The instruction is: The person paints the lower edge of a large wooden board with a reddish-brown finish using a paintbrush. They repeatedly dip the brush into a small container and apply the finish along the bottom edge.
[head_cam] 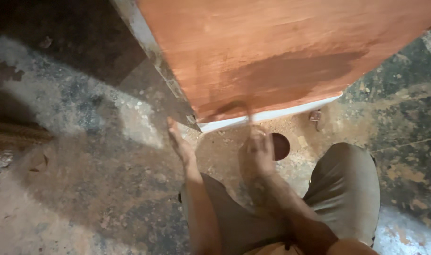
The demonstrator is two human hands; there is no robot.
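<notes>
Right hand [259, 150] blurred, grip unclear, below red-brown board [281, 52]; left hand [180, 141] flat, open.

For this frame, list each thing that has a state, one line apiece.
Wooden board: stained reddish brown, a darker wet-looking patch near its lower edge.
Left hand: open, flat, empty, near the board's corner.
Right hand: motion-blurred, grip unclear.
Small round container: open, dark inside.
Floor: stained, gritty.

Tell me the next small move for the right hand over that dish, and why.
Probably lift the right hand from the small dark dish to the board's lower edge. A darker wet-looking patch covers only the middle, paler wood surrounds it, and the left hand lies open by the corner. The right hand is blurred.
</notes>
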